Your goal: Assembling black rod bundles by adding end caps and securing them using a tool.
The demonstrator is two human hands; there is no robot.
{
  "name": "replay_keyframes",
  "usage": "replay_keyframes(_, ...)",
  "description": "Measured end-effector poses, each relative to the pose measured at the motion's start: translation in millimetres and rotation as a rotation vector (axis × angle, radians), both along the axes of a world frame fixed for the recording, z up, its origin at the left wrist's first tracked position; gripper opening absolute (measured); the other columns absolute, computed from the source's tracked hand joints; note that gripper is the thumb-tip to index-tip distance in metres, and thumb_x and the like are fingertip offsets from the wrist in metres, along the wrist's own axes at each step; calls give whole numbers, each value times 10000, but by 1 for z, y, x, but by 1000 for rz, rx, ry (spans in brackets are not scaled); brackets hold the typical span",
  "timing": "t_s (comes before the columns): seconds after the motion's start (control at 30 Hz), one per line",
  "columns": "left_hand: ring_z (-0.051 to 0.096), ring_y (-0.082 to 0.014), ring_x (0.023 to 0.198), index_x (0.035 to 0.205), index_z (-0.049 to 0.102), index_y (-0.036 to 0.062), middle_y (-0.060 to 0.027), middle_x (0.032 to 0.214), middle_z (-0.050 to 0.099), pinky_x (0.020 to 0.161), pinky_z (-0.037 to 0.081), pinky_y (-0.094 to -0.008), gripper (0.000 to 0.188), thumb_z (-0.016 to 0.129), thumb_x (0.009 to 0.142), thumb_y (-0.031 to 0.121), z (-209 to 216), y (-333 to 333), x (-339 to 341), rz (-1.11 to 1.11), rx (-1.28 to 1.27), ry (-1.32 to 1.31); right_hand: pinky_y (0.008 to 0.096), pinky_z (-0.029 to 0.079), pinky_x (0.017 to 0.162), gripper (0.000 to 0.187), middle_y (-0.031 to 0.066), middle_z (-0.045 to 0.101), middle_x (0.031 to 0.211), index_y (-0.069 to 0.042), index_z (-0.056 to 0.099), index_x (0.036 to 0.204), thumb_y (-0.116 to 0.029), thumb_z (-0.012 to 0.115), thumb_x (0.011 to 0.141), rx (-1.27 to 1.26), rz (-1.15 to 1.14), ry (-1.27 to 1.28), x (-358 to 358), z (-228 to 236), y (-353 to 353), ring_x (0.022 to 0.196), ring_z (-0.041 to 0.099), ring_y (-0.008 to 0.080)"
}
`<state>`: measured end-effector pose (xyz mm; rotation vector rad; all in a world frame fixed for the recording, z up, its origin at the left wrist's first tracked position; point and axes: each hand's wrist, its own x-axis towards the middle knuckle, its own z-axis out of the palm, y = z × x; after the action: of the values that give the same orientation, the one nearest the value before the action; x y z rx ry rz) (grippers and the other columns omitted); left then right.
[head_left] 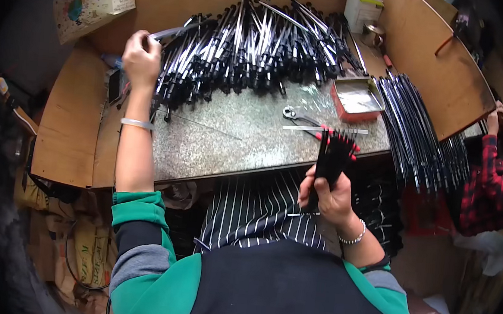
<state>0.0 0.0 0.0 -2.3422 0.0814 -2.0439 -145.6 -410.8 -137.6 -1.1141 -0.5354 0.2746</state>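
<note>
My left hand [142, 62] is raised at the left end of the heap, its fingers closed on the near end of a slim silver-grey rod [171, 32]. The rod's far end runs in among the heaped black and silver rods [237, 50], and its exact kind is unclear. Close to the bench's front edge, my right hand [331, 198] grips a bundle of thin black strips [333, 154] standing upright. Behind the bundle lie a ratchet wrench [292, 114], a flat pale metal strip [303, 127] and red handles [355, 149], partly hidden.
A red rectangular tin [357, 99] stands on the speckled benchtop [204, 146]. Long dark rods [414, 133] hang over the right edge. Wooden panels [441, 72] wall the bench. At right, another person's plaid sleeve [487, 180] is close by. A white container [362, 11] stands at the back.
</note>
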Motion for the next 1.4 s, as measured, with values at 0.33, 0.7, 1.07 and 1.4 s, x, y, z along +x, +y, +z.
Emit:
replay_keyframes(0.33, 520, -111, 633, 1169, 496, -45, -175, 881, 606, 493, 418, -171, 303, 498, 905, 104, 57, -127, -141, -1446, -789, 266, 269, 503, 539, 281, 114, 589, 705, 40, 529, 952, -235, 522, 897, 48, 11, 1, -18, 18, 43, 606, 588, 161)
replay_keyframes(0.7, 630, -243, 897, 1291, 378, 10, -184, 1041, 586, 649, 543, -252, 461, 537, 887, 164, -47, -156, -174, -1866, -1395, 523, 270, 509, 556, 287, 109, 597, 713, 51, 553, 957, -228, 529, 894, -27, 102, -60, -28, 24, 82, 630, 599, 162)
replay_keyframes(1.07, 623, -235, 910, 1314, 363, 52, -214, 1119, 552, 714, 551, -285, 431, 489, 906, 115, -58, -157, -172, -1874, -1497, 454, 260, 501, 510, 326, 109, 574, 748, 43, 530, 949, -279, 517, 897, -23, 31, -57, -21, 27, 88, 618, 582, 155)
replay_keyframes(1.4, 615, -197, 905, 1272, 437, 48, -176, 1140, 555, 745, 543, -282, 406, 500, 874, -2, -64, -165, -172, -1821, -1506, 331, 234, 487, 467, 339, 80, 554, 781, 31, 501, 961, -298, 530, 886, -114, 46, -135, -19, 26, 97, 570, 556, 126)
